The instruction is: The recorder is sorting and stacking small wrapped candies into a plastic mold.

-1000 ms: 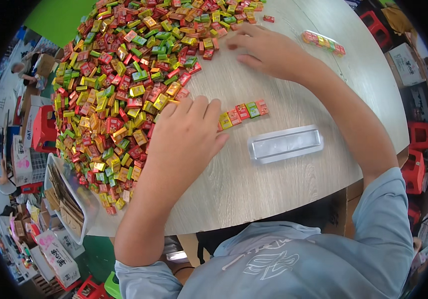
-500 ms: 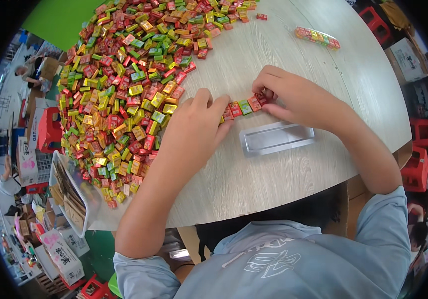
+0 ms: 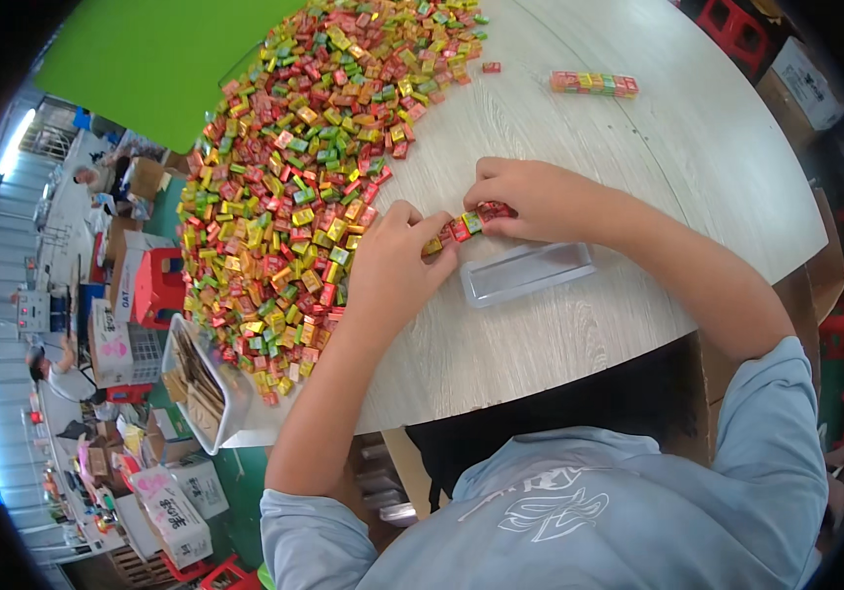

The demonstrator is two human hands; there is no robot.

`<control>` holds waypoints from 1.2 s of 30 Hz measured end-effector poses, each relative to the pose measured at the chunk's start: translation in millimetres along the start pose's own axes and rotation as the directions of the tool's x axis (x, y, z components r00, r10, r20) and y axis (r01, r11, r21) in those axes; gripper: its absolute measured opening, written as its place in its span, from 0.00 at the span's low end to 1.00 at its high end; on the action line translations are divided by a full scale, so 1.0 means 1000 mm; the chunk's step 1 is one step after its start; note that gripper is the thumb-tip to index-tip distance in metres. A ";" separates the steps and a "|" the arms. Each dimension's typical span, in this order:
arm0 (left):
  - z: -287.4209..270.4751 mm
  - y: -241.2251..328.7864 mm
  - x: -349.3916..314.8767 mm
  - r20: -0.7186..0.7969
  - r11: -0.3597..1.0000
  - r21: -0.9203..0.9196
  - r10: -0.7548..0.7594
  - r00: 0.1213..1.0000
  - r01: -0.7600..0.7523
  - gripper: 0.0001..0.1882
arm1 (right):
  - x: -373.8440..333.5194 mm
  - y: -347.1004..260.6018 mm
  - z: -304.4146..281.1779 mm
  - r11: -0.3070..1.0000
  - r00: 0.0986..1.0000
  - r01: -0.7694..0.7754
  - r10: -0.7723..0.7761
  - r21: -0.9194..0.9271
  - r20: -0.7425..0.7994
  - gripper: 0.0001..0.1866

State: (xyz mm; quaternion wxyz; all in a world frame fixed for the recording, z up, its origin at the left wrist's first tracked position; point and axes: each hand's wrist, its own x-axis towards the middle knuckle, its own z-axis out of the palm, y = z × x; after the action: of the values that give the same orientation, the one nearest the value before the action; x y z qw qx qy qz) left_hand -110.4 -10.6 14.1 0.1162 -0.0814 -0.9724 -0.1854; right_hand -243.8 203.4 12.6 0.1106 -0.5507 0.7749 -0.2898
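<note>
Between my two hands lies a short row of small block-shaped wrapped sweets [image 3: 460,228], in red, yellow and green, standing side by side on the table. My left hand [image 3: 402,256] is closed at the row's left end, thumb and fingers pressing on it. At the right end my right hand [image 3: 540,202] pinches red sweets, its fingers hiding part of them. Just in front of the row sits a clear plastic tray [image 3: 532,293] with nothing in it. A large heap of the same sweets [image 3: 294,211] spreads to the left of my left hand.
A filled pack of sweets [image 3: 594,85] lies at the far right of the pale table [image 3: 736,187], and a single red sweet [image 3: 492,68] nearer the heap. A white bin [image 3: 232,418] holding brown cardboard pieces stands at the table's left edge. Red stools [image 3: 158,285] are beyond.
The view has shifted a little. My right hand has come closer to my left, and less of the row shows between them. Both hands still hold the row's ends.
</note>
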 end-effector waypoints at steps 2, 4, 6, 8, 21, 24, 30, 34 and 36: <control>-0.004 0.011 0.002 -0.037 1.000 0.014 0.023 0.999 -0.022 0.17 | -0.009 -0.007 -0.007 1.000 0.999 -0.012 0.012 -0.017 -0.034 0.12; -0.011 0.025 0.003 -0.045 0.999 0.016 0.035 0.998 -0.034 0.16 | -0.023 -0.019 -0.017 0.999 0.998 -0.030 0.029 -0.030 -0.055 0.12; -0.017 0.046 0.001 -0.050 0.999 0.011 0.040 0.998 -0.040 0.16 | -0.045 -0.033 -0.030 0.998 0.991 -0.047 0.040 -0.046 -0.130 0.12; -0.017 0.065 -0.005 -0.073 0.997 0.025 0.079 0.994 -0.077 0.16 | -0.067 -0.045 -0.032 0.997 0.987 -0.072 0.067 -0.031 -0.147 0.12; 0.015 0.071 -0.054 0.005 0.995 0.066 0.080 0.997 -0.080 0.33 | -0.121 -0.044 0.016 0.983 0.921 -0.185 0.172 -0.004 -0.351 0.22; 0.018 0.075 -0.064 -0.014 0.983 0.151 0.112 0.994 -0.108 0.36 | -0.127 -0.045 0.018 0.983 0.928 -0.159 0.118 -0.090 -0.353 0.23; 0.019 0.071 -0.077 -0.026 0.998 0.012 0.055 0.998 -0.055 0.35 | -0.135 -0.056 0.032 0.886 0.921 -0.159 -0.026 -0.435 -0.388 0.25; 0.014 0.075 -0.080 -0.046 0.991 -0.131 -0.010 0.999 0.004 0.34 | -0.135 -0.065 0.033 0.930 0.926 -0.140 0.002 -0.339 -0.378 0.23; 0.014 0.075 -0.086 -0.087 0.991 -0.131 -0.050 0.995 0.038 0.34 | -0.135 -0.074 0.028 0.969 0.932 -0.201 0.144 -0.142 -0.333 0.22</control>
State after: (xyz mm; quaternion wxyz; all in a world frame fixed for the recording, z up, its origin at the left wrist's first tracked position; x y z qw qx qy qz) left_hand -15.2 54.1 4.9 0.1504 -0.0587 -0.9537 -0.2538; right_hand -121.7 301.6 11.8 -0.0401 -0.4334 0.8502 -0.2960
